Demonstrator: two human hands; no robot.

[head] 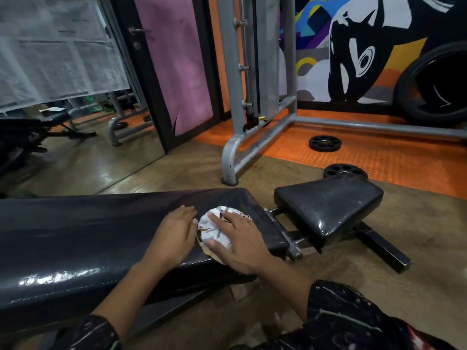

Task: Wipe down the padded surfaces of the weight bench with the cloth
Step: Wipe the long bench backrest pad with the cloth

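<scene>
- The cloth, a crumpled white wad with dark markings, lies on the long back pad of the weight bench, close to that pad's right-hand end.
- The right hand rests on top of the cloth with fingers spread wide and fairly straight, pressing it flat against the pad rather than gripping it.
- The left hand lies just beside the cloth on its left, palm down on the bare pad, fingers relaxed and holding nothing.
- The back pad's long axis runs left to right across the view; nearly all of its length stretches away to the left of the hands, so the wipe most likely has to travel that way.
- The smaller seat pad sits apart to the right, beyond a gap with a metal hinge; the right hand is the nearer one to it.
- Both pads are black, glossy, vinyl-like upholstery. The back pad shows bright glare on its near rounded edge, and the seat pad looks dusty and speckled.
- A torn patch with pale backing shows at the near edge, just under the cloth, which could snag it.
</scene>
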